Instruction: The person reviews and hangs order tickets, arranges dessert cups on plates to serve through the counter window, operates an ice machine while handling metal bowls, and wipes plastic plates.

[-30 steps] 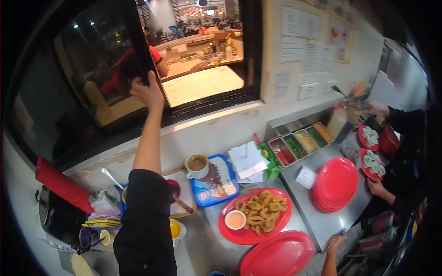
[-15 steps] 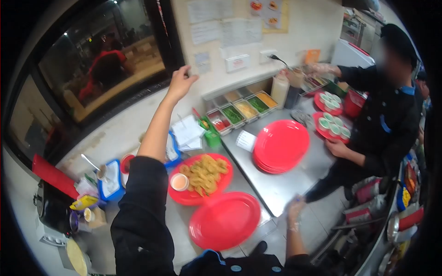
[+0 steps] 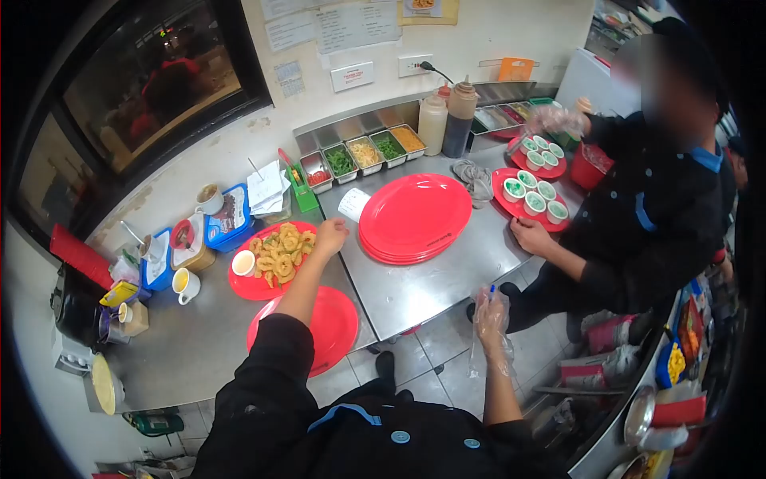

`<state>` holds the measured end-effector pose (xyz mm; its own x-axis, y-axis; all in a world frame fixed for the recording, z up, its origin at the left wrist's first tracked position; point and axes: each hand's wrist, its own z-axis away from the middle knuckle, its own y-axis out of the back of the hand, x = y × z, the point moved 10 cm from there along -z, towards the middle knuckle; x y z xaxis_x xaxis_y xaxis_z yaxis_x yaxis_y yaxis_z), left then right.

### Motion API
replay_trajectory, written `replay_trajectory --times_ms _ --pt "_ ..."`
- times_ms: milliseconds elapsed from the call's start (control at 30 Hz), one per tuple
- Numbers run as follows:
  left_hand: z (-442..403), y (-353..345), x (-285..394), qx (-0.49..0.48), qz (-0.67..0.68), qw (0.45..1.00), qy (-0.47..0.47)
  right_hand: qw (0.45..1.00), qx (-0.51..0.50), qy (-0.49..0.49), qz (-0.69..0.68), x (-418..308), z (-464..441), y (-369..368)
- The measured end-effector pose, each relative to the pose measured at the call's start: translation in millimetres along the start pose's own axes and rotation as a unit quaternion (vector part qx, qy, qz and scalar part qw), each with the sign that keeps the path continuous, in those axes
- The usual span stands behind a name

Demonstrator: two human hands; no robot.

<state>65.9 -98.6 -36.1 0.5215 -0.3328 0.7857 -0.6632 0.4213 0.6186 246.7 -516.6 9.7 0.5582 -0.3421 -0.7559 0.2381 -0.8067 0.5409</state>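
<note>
My left hand [image 3: 331, 237] reaches out bare, its fingers curled together beside the right rim of a red plate [image 3: 244, 285]. Whether anything small is in those fingers, I cannot make out. Fried battered rings [image 3: 281, 257] and a cup of pale orange sauce [image 3: 243, 263] lie on that plate. Under my left forearm is another red plate [image 3: 331, 335] with nothing on it. Low at my right side, my right hand [image 3: 492, 314] wears a loose clear plastic glove. It is closed around a thin blue-tipped thing [image 3: 492, 288], mostly hidden.
A stack of red plates [image 3: 415, 215] stands near a paper slip [image 3: 353, 204]. Behind are topping trays [image 3: 367, 157] and squeeze bottles [image 3: 459, 120]. At right, a co-worker [image 3: 654, 207] handles plates of green-filled cups [image 3: 533, 191]. Tubs [image 3: 229, 215] and a mug [image 3: 186, 285] stand left.
My left hand has come down from in front of the wall to beside the plate of fried rings, its fingers now curled. The camera view has shifted. My right hand stays low.
</note>
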Motion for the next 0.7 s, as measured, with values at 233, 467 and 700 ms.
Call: replay_trajectory --times_ms 233,467,700 --pt "-97.2 1.7 -19.9 0.125 -0.023 0.992 0.009 0.991 -0.123 -0.041 0.014 -13.0 -32.1 -35.2" --pt "-117.5 10.0 35.0 0.139 -0.132 0.970 -0.150 0.991 -0.092 0.028 -0.089 -42.6 -132.6 -23.8" --pt "-50.5 183.4 305.0 0.210 0.076 0.943 -0.248 0.907 -0.077 0.230 -0.343 -249.0 -359.1 67.8"
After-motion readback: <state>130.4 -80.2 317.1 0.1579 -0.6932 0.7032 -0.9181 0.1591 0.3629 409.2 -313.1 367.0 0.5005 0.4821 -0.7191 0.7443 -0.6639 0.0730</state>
